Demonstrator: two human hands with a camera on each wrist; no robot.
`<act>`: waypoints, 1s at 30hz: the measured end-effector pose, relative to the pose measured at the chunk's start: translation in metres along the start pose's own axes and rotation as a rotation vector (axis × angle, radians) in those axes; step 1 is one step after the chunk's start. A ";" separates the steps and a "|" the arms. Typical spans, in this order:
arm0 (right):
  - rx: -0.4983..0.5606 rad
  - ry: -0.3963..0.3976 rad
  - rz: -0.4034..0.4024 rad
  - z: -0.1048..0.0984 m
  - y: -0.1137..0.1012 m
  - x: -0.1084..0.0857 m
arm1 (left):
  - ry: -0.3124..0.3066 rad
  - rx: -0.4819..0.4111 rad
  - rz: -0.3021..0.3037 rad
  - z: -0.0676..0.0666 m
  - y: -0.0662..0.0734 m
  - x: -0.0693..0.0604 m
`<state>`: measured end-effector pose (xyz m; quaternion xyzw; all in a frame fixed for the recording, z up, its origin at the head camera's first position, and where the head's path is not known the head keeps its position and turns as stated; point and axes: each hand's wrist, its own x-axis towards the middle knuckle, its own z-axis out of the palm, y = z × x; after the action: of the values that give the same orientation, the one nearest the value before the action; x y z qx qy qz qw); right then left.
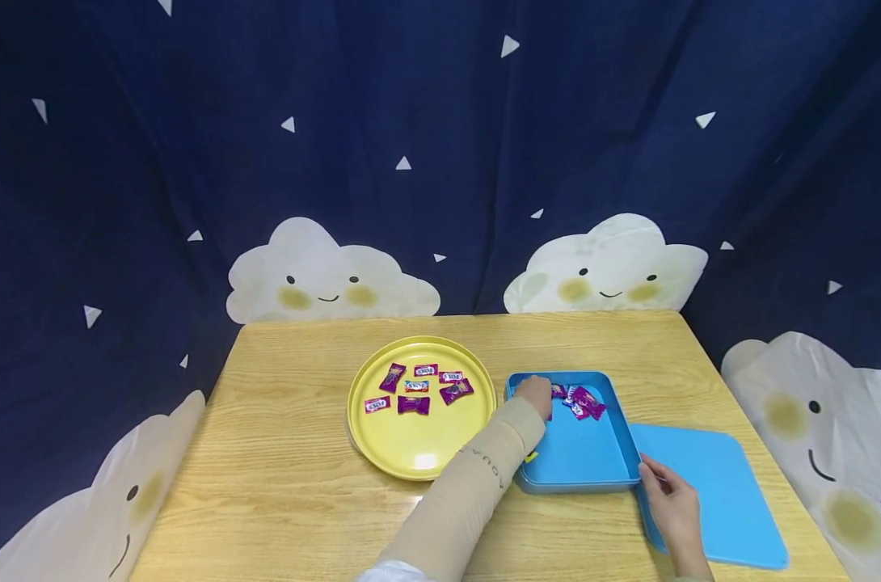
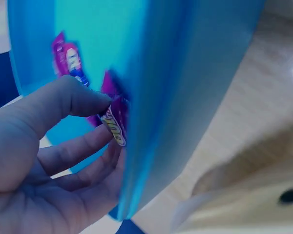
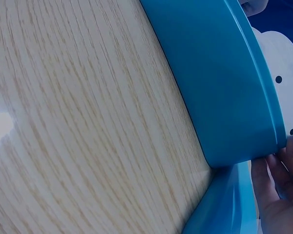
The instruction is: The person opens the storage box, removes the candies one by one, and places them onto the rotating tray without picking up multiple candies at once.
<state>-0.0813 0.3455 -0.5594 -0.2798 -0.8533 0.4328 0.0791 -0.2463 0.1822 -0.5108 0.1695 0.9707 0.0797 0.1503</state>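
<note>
Inside the blue square box (image 1: 582,461), my left hand (image 1: 535,394) pinches a small purple-wrapped candy (image 2: 115,122) between thumb and fingers, close to the box wall. Other wrapped candies (image 1: 584,402) lie in the far part of the box. A bit of yellow wrapper (image 1: 531,457) shows at the box's near left, beside the left sleeve. My right hand (image 1: 672,509) grips the near right corner of the box, with thumb at the rim and fingers against the outer wall (image 3: 224,97).
Left of the box, a round yellow tray (image 1: 419,453) holds several candies (image 1: 414,405) in purple, pink, red and blue wrappers. A blue lid (image 1: 724,493) lies to the right, partly under the right hand. All rest on a wooden table (image 1: 266,453) before a dark blue curtain.
</note>
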 end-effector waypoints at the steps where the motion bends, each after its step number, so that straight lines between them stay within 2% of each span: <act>1: -0.001 0.003 -0.003 0.000 0.000 0.000 | -0.004 -0.011 0.011 -0.003 -0.001 0.000; 6: -0.007 0.004 -0.017 0.001 0.008 0.004 | -0.031 -0.080 0.044 -0.023 -0.006 -0.002; 8: -0.009 -0.006 -0.029 0.003 0.018 0.009 | -0.024 -0.116 0.054 -0.031 -0.009 -0.002; 13: -0.058 0.003 -0.035 0.014 0.052 0.029 | 0.028 -0.138 0.122 -0.051 -0.018 -0.002; 15: -0.065 -0.001 -0.035 0.014 0.054 0.031 | 0.058 -0.108 0.151 -0.058 -0.023 -0.003; 18: -0.040 -0.006 -0.026 0.009 0.037 0.021 | 0.090 -0.089 0.174 -0.064 -0.032 -0.005; 23: -0.016 -0.004 -0.027 0.000 0.009 0.005 | 0.123 -0.054 0.205 -0.066 -0.047 -0.009; 26: -0.039 0.007 -0.017 0.003 0.015 0.009 | 0.125 -0.053 0.204 -0.062 -0.059 -0.009; 30: -0.066 0.008 -0.007 0.009 0.035 0.022 | 0.111 -0.066 0.199 -0.056 -0.074 -0.011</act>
<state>-0.0887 0.3675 -0.5949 -0.2808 -0.8677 0.4033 0.0748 -0.2770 0.1038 -0.4704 0.2551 0.9529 0.1352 0.0931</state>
